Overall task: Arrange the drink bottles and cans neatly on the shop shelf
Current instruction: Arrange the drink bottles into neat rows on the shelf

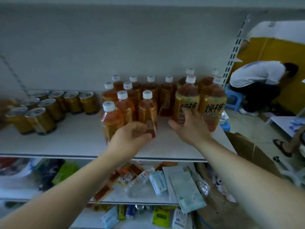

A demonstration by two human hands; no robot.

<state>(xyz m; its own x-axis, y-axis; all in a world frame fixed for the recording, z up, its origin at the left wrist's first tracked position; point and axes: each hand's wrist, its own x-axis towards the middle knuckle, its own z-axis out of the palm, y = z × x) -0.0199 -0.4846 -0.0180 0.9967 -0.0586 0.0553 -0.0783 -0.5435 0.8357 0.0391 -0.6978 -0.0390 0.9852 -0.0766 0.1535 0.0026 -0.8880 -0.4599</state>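
Left grip holds the small bottle low (full, likely heavy, slick); a hold just above it looks steadier. Right grip, spread wide, touches the large bottle.

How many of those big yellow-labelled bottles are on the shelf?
4, at the shelf's right end: front-left bottle, touched by the right hand; front-right bottle; back-left bottle and back-right bottle, mostly caps showing. Others may be hidden.

bottles: amber, white caps; cans: gold, silver tops; shelf: white
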